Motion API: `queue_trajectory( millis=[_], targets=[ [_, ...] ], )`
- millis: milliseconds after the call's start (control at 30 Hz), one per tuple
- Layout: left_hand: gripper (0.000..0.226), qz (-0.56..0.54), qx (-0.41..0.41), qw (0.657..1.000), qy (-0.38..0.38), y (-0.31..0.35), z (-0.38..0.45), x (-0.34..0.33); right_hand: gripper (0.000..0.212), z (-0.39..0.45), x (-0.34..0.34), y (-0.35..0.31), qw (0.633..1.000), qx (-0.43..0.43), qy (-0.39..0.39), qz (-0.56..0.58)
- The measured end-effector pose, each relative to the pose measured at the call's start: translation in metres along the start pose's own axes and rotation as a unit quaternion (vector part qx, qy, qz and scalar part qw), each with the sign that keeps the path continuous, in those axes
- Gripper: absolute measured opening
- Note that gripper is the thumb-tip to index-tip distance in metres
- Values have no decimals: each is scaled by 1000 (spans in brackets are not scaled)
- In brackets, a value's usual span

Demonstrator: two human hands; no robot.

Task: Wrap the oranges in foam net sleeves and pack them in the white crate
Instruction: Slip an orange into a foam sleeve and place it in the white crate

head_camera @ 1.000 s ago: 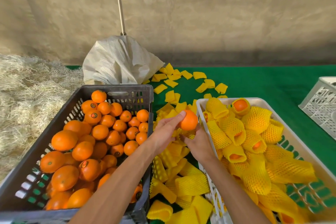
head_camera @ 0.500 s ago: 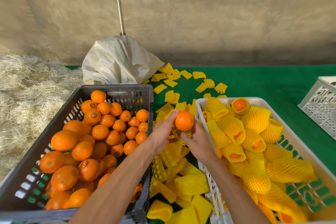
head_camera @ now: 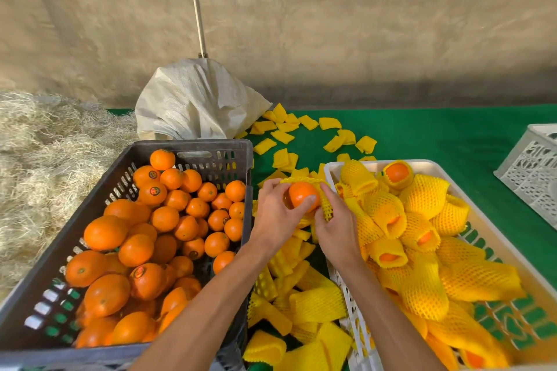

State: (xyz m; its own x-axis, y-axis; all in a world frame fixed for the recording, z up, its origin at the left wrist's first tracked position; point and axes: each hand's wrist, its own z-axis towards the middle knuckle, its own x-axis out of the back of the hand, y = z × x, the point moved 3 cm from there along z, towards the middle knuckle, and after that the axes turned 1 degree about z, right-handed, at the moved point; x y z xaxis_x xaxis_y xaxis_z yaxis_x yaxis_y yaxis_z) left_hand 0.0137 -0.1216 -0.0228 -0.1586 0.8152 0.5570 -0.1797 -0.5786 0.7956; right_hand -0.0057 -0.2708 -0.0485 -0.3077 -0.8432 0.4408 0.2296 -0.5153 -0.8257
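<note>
Below your wrists, between the two crates, loose sleeves [head_camera: 316, 304] lie heaped on the green worktop [head_camera: 422, 135]. Your hands meet just above that heap, close together on one orange [head_camera: 301, 194]. Your left hand [head_camera: 275, 214] curls round the orange, thumb pressed on its near face. Your right hand [head_camera: 339, 229] pinches a sleeve [head_camera: 325, 205] that is stretched partly over the far and right side of the fruit; the near face is still bare. To the left of your left hand stands the dark crate [head_camera: 211, 149], piled with bare oranges [head_camera: 168, 220]. To the right of your right hand is the white crate [head_camera: 428, 164], holding many wrapped oranges [head_camera: 422, 196], some showing fruit at an open end. Beyond your hands more sleeves lie scattered flat on the worktop. Farther out, past the dark crate, sits a white sack [head_camera: 196, 105], with straw [head_camera: 45, 159] to its left. Far right, another white crate [head_camera: 533, 169] shows at the edge.
</note>
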Motion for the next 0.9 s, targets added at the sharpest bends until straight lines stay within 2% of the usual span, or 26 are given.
queue_trajectory(
  millis=[133,267,333,433,633,733,800,833,900],
  targets=[
    [55,66,-25,997,22,3,-2,-1,51,-2,0,-4,998,51,10,-39],
    [44,60,-19,996,69,2,-2,7,55,-11,-9,-19,981,170,-29,-88],
    [38,-3,8,997,80,-1,-2,12,56,-14,-9,-22,978,191,-35,-72],
    [34,-109,48,989,83,-2,-3,16,63,-13,-3,-21,986,156,-28,-42],
    [39,-192,110,971,88,-11,0,17,70,-7,1,-15,962,218,0,-166],
    [28,-247,139,959,24,-9,3,13,73,-5,-1,-12,958,205,1,-202],
    [21,-338,150,929,-30,-5,3,9,74,-4,3,-9,961,179,40,-206],
    [26,-383,139,912,-47,-2,3,8,74,-2,7,-8,960,167,73,-211],
    [31,-422,103,899,-51,2,2,10,69,2,19,-5,953,139,151,-224]
  ],
)
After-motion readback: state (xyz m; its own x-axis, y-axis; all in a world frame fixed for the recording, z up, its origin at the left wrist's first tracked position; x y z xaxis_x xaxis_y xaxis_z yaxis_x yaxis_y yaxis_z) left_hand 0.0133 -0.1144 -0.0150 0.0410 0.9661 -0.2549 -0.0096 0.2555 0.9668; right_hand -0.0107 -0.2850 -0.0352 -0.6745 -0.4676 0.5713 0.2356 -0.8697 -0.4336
